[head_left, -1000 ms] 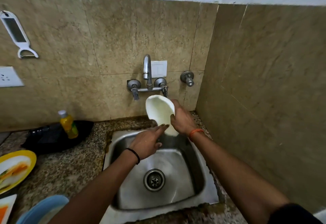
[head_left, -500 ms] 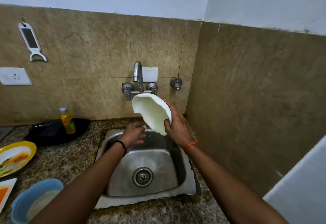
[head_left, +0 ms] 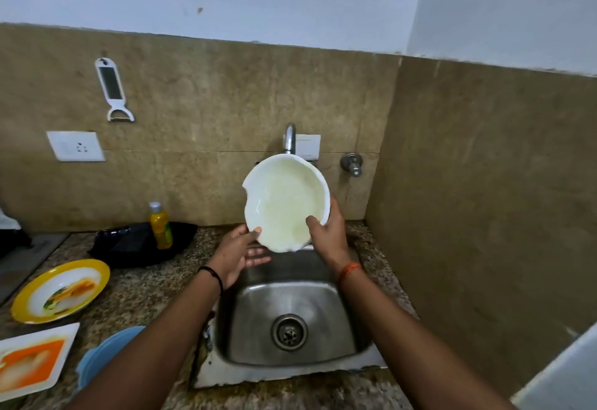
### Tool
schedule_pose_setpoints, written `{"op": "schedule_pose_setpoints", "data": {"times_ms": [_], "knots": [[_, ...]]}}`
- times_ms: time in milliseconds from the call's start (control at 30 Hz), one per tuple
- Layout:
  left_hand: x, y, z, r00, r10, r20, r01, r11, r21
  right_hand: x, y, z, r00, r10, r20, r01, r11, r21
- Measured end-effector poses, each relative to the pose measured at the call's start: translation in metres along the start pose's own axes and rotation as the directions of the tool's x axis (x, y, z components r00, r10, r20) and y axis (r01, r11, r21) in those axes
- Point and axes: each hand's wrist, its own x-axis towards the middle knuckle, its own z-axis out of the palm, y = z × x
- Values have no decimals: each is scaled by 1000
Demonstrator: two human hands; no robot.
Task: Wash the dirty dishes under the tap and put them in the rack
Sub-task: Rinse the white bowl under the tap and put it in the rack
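A white bowl [head_left: 284,203] with a chipped left rim is held up above the steel sink [head_left: 290,312], its inside facing me and hiding most of the tap [head_left: 289,138]. My right hand [head_left: 326,232] grips its right rim, thumb inside. My left hand [head_left: 239,251] is at the bowl's lower left, with its thumb on the rim and its fingers spread below. No running water is visible. On the counter at left lie a yellow-rimmed plate [head_left: 61,290], a square white plate with orange residue [head_left: 32,361] and a blue bowl [head_left: 103,354].
A yellow soap bottle [head_left: 160,225] stands on a black tray [head_left: 129,245] left of the sink. A tiled wall [head_left: 484,216] closes the right side. A peeler [head_left: 113,93] and a wall socket [head_left: 76,146] hang on the back wall. No rack is in view.
The bowl has been lifted higher and turned so its inside faces me. My left hand came up from the sink to the bowl's lower left rim.
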Motion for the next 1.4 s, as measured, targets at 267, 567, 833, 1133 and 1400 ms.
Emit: {"op": "schedule_pose_setpoints", "data": {"times_ms": [267,567,833,1133,1400], "knots": [[-9,53,-101,986,55,-157,-59,998,-16,6,17,116,947,321,25,-322,946,32],[-3,91,-190,855,292,-428,-129,920,370,13,1,207,972,216,-96,-236,915,-328],[7,102,-202,670,685,-284,-265,579,771,48,-28,238,608,638,473,-791,432,433],[9,89,-255,524,835,170,-349,28,937,76,-14,264,614,581,534,-753,227,618],[26,102,-368,750,614,246,-201,-142,969,74,23,334,664,447,600,-746,458,483]]}}
